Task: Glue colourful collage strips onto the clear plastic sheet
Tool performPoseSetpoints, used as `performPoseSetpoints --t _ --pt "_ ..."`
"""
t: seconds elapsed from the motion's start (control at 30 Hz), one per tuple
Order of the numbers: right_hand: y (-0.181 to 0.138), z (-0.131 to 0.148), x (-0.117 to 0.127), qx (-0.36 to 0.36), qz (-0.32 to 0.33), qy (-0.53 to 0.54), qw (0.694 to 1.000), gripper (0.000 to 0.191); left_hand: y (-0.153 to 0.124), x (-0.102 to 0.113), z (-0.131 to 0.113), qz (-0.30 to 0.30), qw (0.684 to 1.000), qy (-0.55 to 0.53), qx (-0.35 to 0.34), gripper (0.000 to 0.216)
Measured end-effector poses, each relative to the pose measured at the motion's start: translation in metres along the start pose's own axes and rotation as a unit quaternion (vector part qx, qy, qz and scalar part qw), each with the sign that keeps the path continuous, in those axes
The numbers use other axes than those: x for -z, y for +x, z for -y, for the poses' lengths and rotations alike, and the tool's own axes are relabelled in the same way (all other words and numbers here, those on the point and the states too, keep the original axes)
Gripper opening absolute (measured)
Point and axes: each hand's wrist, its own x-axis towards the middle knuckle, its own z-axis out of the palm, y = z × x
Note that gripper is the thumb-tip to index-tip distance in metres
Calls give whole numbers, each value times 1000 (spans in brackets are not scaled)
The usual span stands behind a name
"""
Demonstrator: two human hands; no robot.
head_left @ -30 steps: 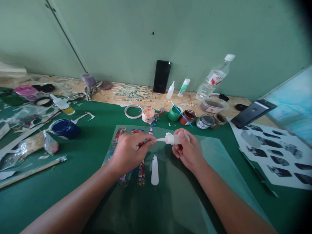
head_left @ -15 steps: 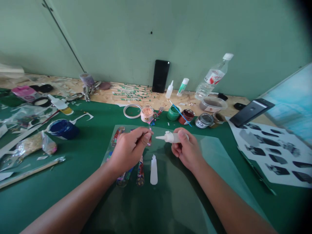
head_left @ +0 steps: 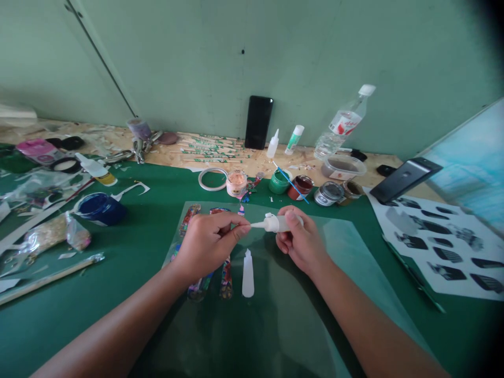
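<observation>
My right hand [head_left: 305,239] is wrapped round a small white squeeze bottle [head_left: 279,224], held sideways with its long thin nozzle pointing left. The thumb lies on the upper side of the bottle. My left hand [head_left: 212,241] is closed in a pinch at the nozzle's tip, which its thumb and forefinger hide. Beneath and beside the left hand lie several colourful decorated strips [head_left: 226,281], partly covered by it. A plain white tapered piece [head_left: 248,275] lies flat between my hands on a translucent sheet [head_left: 346,247].
Paint jars in green [head_left: 280,181], red [head_left: 301,186] and blue [head_left: 103,209] stand around the sheet. Behind are a phone [head_left: 259,123], a tilted water bottle [head_left: 346,123] and a tape ring [head_left: 212,179]. Printed paper [head_left: 441,236] lies right; a wooden stick [head_left: 51,278] and plastic bags [head_left: 47,233] lie left.
My left fingertips and the bottle's nozzle, apart half a second ago, now meet. The left hand has shifted slightly right and its fingers have lowered. The right hand has barely moved.
</observation>
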Motion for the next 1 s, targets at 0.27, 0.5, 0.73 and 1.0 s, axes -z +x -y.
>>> performPoseSetpoints --t 0.27,0.5,0.73,1.0 --pt "1 -1 0 1 -8 -5 1000 45 -1 0 -5 37 999 -16 -21 19" --pt "0 -1 0 4 -6 0 1000 44 -1 0 -1 7 998 -61 6 21" --pt "1 -2 1 7 -2 4 1000 42 0 0 -5 17 1000 -22 -14 26" --pt "0 -1 1 12 1 10 1000 41 1 -1 -2 12 1000 13 -8 22"
